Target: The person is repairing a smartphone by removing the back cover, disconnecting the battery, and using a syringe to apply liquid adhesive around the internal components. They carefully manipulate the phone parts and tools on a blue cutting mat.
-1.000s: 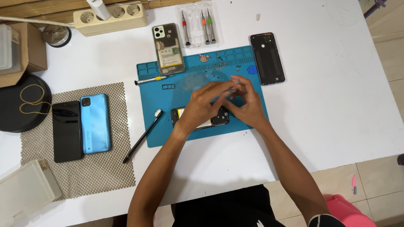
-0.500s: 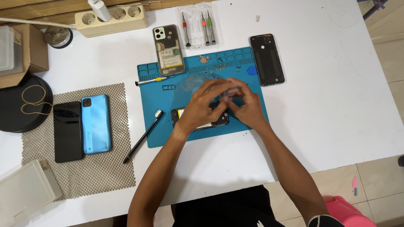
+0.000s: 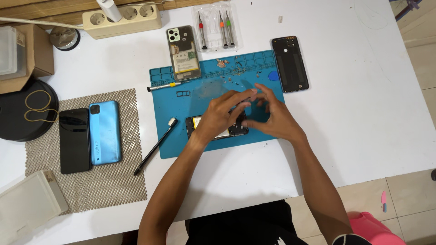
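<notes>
Now, from the head view, both hands work over an opened phone (image 3: 217,128) that lies flat on the blue mat (image 3: 181,136), near the mat's front edge. The left hand (image 3: 222,115) rests on the phone's middle, fingers bent down over it, pressing or steadying it; whether it grips anything small I cannot tell. The right hand (image 3: 272,115) sits just right of the phone's end, its fingertips drawn together and meeting those of the left hand above the phone's right end, as if pinching some small part too tiny to make out.

As for progress, the phone's back is already off and its innards show, with a yellowish patch visible at the left end. A dark back cover (image 3: 290,63) lies off the mat's right rear corner, and loose bits (image 3: 229,72) are scattered on the mat's rear part, so I judge the stripping-down well under way but not finished.

Beside the mat's left front edge lies a black brush (image 3: 154,146), and a yellow-tipped screwdriver (image 3: 163,86) lies on its left rear part. A second opened phone (image 3: 183,53) overlaps the mat's rear edge. Two more phones (image 3: 91,136) rest on a mesh pad well left of the mat on the white counter (image 3: 363,113).
</notes>
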